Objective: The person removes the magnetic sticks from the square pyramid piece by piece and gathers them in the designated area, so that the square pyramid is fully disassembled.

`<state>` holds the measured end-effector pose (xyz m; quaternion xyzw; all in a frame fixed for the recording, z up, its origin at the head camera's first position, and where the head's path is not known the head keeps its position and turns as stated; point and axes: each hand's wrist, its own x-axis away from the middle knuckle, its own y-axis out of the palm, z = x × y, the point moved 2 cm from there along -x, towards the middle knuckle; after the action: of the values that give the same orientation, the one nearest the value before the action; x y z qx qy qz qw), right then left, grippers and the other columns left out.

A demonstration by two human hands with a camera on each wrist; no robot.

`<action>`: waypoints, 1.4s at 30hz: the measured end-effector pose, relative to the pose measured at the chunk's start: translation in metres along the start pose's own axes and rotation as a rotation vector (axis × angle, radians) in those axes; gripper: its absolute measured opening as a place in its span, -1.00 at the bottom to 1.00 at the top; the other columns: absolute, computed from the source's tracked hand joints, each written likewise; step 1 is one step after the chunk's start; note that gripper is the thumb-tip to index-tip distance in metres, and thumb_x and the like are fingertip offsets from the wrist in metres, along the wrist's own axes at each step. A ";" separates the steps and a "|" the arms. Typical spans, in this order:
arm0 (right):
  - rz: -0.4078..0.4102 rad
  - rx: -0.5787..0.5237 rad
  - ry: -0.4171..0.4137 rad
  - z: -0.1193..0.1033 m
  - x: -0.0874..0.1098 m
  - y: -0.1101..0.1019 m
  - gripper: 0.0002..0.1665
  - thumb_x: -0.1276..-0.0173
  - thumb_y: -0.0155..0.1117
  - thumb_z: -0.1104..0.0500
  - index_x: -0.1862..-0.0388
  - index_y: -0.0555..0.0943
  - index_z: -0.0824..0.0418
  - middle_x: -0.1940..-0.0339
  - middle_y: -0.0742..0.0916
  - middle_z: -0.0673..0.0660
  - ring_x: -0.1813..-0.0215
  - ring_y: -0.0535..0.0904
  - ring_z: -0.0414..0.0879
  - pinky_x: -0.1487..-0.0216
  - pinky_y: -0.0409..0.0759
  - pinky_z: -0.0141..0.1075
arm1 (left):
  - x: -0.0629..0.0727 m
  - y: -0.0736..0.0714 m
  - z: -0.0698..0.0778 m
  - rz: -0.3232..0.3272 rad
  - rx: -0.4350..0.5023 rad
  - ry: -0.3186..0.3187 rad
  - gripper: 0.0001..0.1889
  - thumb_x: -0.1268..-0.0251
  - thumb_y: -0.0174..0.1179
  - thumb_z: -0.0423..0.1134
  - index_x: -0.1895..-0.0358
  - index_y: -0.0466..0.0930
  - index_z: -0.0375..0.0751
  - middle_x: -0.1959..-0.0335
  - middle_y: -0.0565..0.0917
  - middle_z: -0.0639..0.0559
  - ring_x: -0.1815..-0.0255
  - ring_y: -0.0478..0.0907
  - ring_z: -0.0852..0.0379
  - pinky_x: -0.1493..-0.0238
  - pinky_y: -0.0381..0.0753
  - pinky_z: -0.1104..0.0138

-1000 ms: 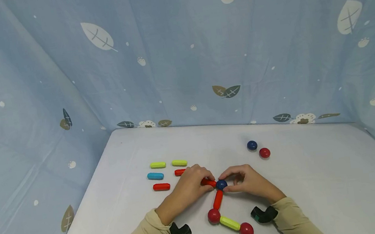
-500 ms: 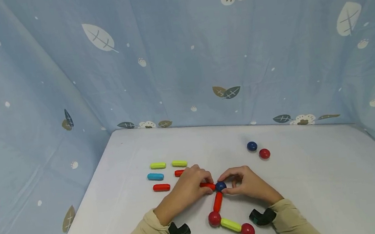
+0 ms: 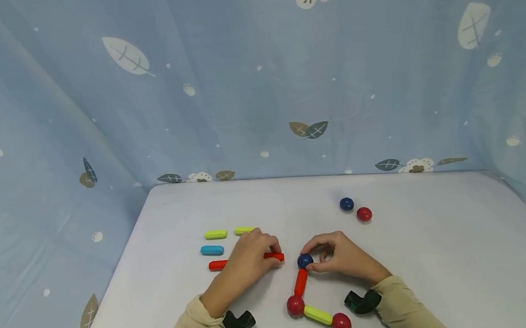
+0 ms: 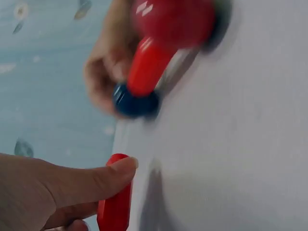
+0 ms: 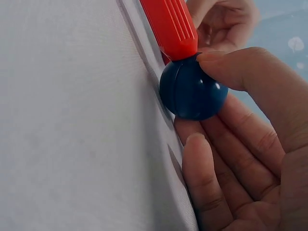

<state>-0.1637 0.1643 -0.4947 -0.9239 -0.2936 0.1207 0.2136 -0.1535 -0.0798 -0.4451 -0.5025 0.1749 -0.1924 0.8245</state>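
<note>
My left hand (image 3: 251, 259) pinches a red rod (image 3: 275, 256) between thumb and fingers, a short way left of the blue ball (image 3: 305, 261). In the left wrist view this rod (image 4: 115, 197) is apart from the ball. My right hand (image 3: 345, 256) pinches the blue ball; the right wrist view shows thumb and fingertips around that ball (image 5: 192, 89). Joined to it is a second red rod (image 3: 300, 282), which runs down to a red ball (image 3: 296, 306). From there a yellow-green rod (image 3: 318, 315) leads to another red ball (image 3: 341, 324).
Left of my left hand lie two yellow-green rods (image 3: 216, 235), a light blue rod (image 3: 212, 250) and a red rod (image 3: 218, 266). A loose blue ball (image 3: 347, 204) and a red ball (image 3: 364, 214) sit farther back. A patterned curtain (image 3: 233, 80) borders the white table (image 3: 426, 248).
My left hand has drawn the red rod leftward, away from the blue ball it was touching. My right hand keeps its pinch on the blue ball. The camera view has shifted slightly.
</note>
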 end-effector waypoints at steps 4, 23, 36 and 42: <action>-0.007 0.002 -0.005 0.000 0.000 -0.003 -0.68 -0.24 0.58 0.11 0.02 0.75 0.03 0.08 0.82 0.02 0.36 0.62 -0.27 0.25 0.68 -0.37 | 0.004 -0.006 -0.013 0.065 0.003 -0.055 -0.84 -0.07 0.59 -0.21 0.33 0.78 0.05 0.43 0.71 0.24 0.31 0.45 0.26 0.15 0.43 0.30; -0.010 -0.011 0.045 0.001 0.002 -0.001 -0.67 -0.25 0.58 0.12 0.01 0.73 0.01 0.06 0.79 0.02 0.37 0.64 -0.24 0.27 0.67 -0.38 | 0.005 -0.005 -0.018 0.077 -0.023 -0.043 -0.85 -0.07 0.58 -0.28 0.34 0.77 -0.04 0.37 0.75 0.15 0.27 0.58 0.16 0.06 0.56 0.18; -0.009 -0.014 0.005 0.001 0.000 0.001 -0.68 -0.27 0.56 0.13 0.00 0.73 0.05 0.05 0.80 0.06 0.30 0.65 -0.26 0.22 0.70 -0.36 | 0.007 -0.006 -0.019 0.073 -0.030 -0.054 -0.84 -0.06 0.58 -0.30 0.31 0.78 -0.06 0.33 0.75 0.14 0.24 0.62 0.17 0.10 0.63 0.24; -0.005 -0.015 0.002 0.001 -0.001 0.002 -0.68 -0.27 0.56 0.13 0.01 0.74 0.10 0.05 0.80 0.12 0.28 0.65 -0.25 0.20 0.69 -0.37 | 0.008 -0.009 -0.018 0.090 -0.026 -0.043 -0.83 -0.06 0.57 -0.32 0.29 0.79 -0.07 0.33 0.75 0.14 0.24 0.63 0.18 0.14 0.64 0.30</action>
<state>-0.1636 0.1631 -0.4960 -0.9248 -0.2967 0.1171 0.2072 -0.1569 -0.1013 -0.4455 -0.5088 0.1818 -0.1420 0.8294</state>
